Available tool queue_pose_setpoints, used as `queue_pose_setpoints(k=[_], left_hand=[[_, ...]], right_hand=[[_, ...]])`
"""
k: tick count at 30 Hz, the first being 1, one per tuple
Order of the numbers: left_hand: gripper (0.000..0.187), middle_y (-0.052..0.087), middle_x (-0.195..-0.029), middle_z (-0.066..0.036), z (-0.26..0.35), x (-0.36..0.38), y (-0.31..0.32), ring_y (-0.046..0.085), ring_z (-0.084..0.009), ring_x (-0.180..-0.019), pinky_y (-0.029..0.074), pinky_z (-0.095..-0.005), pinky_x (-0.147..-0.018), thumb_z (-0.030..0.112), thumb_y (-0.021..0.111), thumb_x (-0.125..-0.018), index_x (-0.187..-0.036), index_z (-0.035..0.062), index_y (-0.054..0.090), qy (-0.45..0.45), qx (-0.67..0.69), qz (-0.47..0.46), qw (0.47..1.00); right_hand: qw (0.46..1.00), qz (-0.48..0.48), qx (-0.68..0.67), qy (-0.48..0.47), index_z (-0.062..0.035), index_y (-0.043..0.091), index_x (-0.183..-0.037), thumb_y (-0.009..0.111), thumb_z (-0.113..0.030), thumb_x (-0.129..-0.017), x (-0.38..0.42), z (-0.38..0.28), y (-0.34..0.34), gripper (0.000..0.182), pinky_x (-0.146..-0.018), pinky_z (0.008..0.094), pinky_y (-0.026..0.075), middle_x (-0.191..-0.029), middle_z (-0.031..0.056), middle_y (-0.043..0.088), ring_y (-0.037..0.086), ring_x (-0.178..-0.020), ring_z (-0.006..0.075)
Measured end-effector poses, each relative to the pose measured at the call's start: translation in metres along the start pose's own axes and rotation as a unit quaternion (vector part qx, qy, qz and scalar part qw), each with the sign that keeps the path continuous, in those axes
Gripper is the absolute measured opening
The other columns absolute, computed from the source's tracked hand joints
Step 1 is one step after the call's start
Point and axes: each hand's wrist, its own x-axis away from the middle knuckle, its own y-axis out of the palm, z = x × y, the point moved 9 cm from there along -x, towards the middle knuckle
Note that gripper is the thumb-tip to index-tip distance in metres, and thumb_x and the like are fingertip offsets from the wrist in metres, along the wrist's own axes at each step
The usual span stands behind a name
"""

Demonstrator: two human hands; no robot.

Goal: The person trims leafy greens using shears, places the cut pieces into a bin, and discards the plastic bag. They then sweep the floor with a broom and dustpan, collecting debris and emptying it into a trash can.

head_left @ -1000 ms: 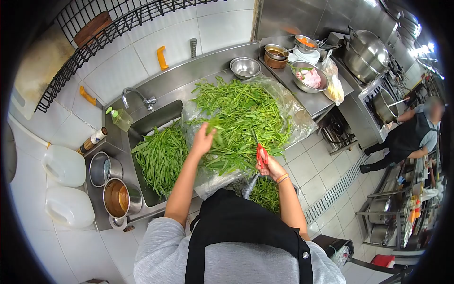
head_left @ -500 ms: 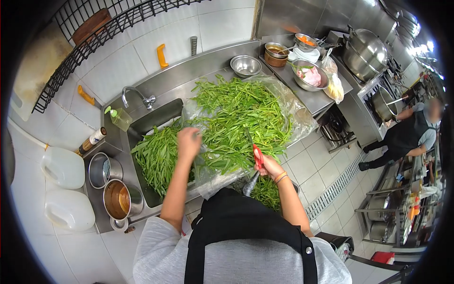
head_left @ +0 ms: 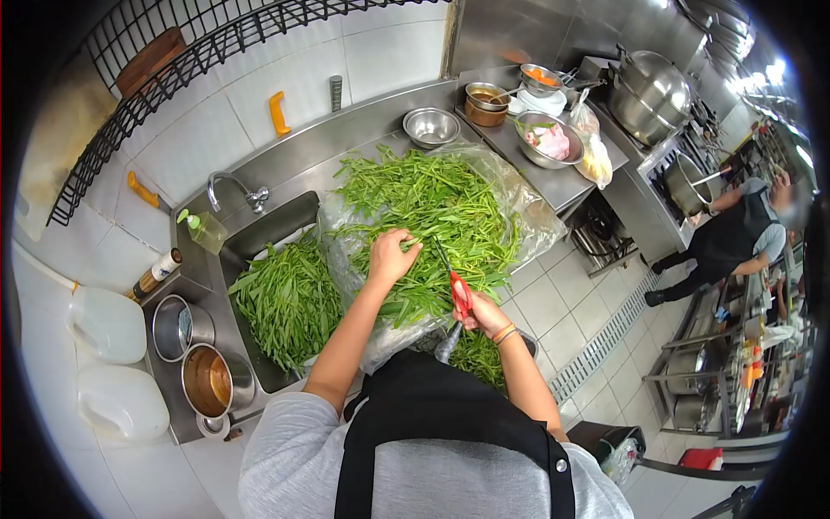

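My right hand (head_left: 475, 312) grips red-handled scissors (head_left: 461, 292), whose dark blades point up and left into a large pile of leafy greens (head_left: 432, 195). Just left of the blades, my left hand (head_left: 395, 256) has its fingers pinched around some green stems at the pile's near side. The pile lies on a clear plastic sheet (head_left: 540, 212) on the steel counter. In the sink to the left sits a heap of leaves (head_left: 290, 298). Below my right hand, more cut greens (head_left: 478, 357) show beneath the counter edge.
A faucet (head_left: 233, 186) and soap bottle (head_left: 206, 232) stand behind the sink. Metal pots (head_left: 216, 381) are at the left. Steel bowls, one with raw meat (head_left: 549, 140), are at the back right. A person in a dark apron (head_left: 735, 233) stands at the far right.
My left hand has moved right from above the sink's edge to the pile and now pinches stems. The scissors are still in my right hand. The camera view has shifted slightly.
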Motion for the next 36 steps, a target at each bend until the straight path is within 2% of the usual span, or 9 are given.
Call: queue_pose_setpoints(k=[9, 11, 12, 18, 20, 23, 29, 32, 36], left_hand=[[0.021, 0.063, -0.082, -0.014, -0.041, 0.048, -0.047, 0.060, -0.0305, -0.077, 0.046, -0.0348, -0.069, 0.020, 0.070, -0.071, -0.081, 0.0032, 0.061, -0.093, 0.070, 0.010, 0.993], [0.020, 0.061, -0.074, -0.010, -0.077, 0.074, -0.084, 0.057, -0.0202, -0.067, 0.045, -0.0313, -0.064, 0.020, 0.068, -0.074, -0.078, 0.0017, 0.060, -0.148, 0.029, 0.055, 0.987], [0.024, 0.064, -0.084, -0.013, -0.088, 0.087, -0.108, 0.062, -0.0264, -0.079, 0.047, -0.0341, -0.072, 0.021, 0.070, -0.072, -0.085, 0.0021, 0.063, -0.266, 0.001, 0.014, 0.964], [0.041, 0.059, -0.102, -0.017, -0.149, 0.140, -0.161, 0.052, -0.0316, -0.100, 0.040, -0.0413, -0.086, 0.022, 0.073, -0.067, -0.101, 0.0048, 0.060, -0.397, -0.333, 0.017, 0.855], [0.044, 0.056, -0.107, -0.018, -0.118, 0.104, -0.128, 0.047, -0.0337, -0.105, 0.035, -0.0426, -0.092, 0.022, 0.073, -0.067, -0.104, 0.0049, 0.058, -0.162, -0.154, 0.085, 0.971], [0.041, 0.055, -0.106, -0.017, -0.017, 0.054, -0.057, 0.047, -0.0330, -0.105, 0.035, -0.0426, -0.092, 0.026, 0.070, -0.069, -0.102, 0.0051, 0.058, -0.003, -0.054, 0.031, 0.998], [0.079, 0.022, -0.141, -0.017, 0.116, 0.062, 0.104, 0.016, -0.0388, -0.131, 0.012, -0.0622, -0.102, 0.051, 0.073, -0.057, -0.124, 0.0195, 0.048, 0.270, -0.180, -0.253, 0.911], [0.072, 0.020, -0.143, -0.016, 0.087, 0.030, 0.131, 0.015, -0.0381, -0.131, 0.012, -0.0641, -0.101, 0.046, 0.073, -0.059, -0.122, 0.0206, 0.050, 0.203, -0.259, -0.326, 0.886], [0.048, 0.044, -0.126, -0.013, 0.036, -0.029, 0.147, 0.042, -0.0349, -0.113, 0.040, -0.0441, -0.092, 0.021, 0.070, -0.061, -0.107, 0.0120, 0.059, 0.178, -0.111, -0.237, 0.949]], right_hand=[[0.999, -0.036, -0.036, 0.016, -0.0130, 0.046, -0.067, 0.061, -0.046, -0.080, -0.030, 0.010, 0.018, 0.039, -0.038, 0.0169, 0.031, -0.055, -0.0026, 0.049, 0.037, -0.038, 0.0034], [0.999, -0.030, -0.017, 0.002, -0.0127, 0.045, -0.068, 0.059, -0.050, -0.080, -0.029, 0.010, 0.016, 0.041, -0.038, 0.0168, 0.031, -0.055, -0.0024, 0.049, 0.037, -0.038, 0.0038], [1.000, -0.012, -0.014, -0.006, -0.0121, 0.046, -0.068, 0.055, -0.054, -0.081, -0.027, 0.012, 0.010, 0.045, -0.039, 0.0172, 0.031, -0.056, -0.0012, 0.049, 0.037, -0.040, 0.0041], [0.991, -0.026, -0.124, -0.036, -0.0103, 0.046, -0.074, 0.042, -0.060, -0.084, -0.011, 0.031, -0.010, 0.051, -0.043, 0.0202, 0.035, -0.059, 0.0033, 0.049, 0.040, -0.044, 0.0086], [0.989, -0.010, -0.136, -0.059, -0.0095, 0.047, -0.079, 0.040, -0.058, -0.086, -0.002, 0.037, -0.018, 0.049, -0.046, 0.0224, 0.038, -0.061, 0.0047, 0.048, 0.042, -0.047, 0.0118], [0.982, 0.046, -0.156, -0.097, -0.0091, 0.047, -0.078, 0.040, -0.057, -0.086, 0.014, 0.041, -0.031, 0.049, -0.046, 0.0228, 0.039, -0.060, 0.0048, 0.048, 0.042, -0.047, 0.0115], [0.953, 0.182, -0.187, -0.157, -0.0091, 0.045, -0.075, 0.039, -0.054, -0.088, 0.060, 0.044, -0.066, 0.047, -0.045, 0.0231, 0.035, -0.059, 0.0044, 0.047, 0.038, -0.045, 0.0098], [0.943, 0.227, -0.175, -0.170, -0.0091, 0.045, -0.075, 0.038, -0.053, -0.089, 0.091, 0.053, -0.083, 0.047, -0.046, 0.0229, 0.036, -0.059, 0.0043, 0.047, 0.038, -0.045, 0.0096], [0.912, 0.286, -0.238, -0.175, -0.0090, 0.046, -0.074, 0.041, -0.053, -0.088, 0.136, 0.093, -0.102, 0.047, -0.044, 0.0226, 0.035, -0.058, 0.0039, 0.046, 0.036, -0.044, 0.0090]])
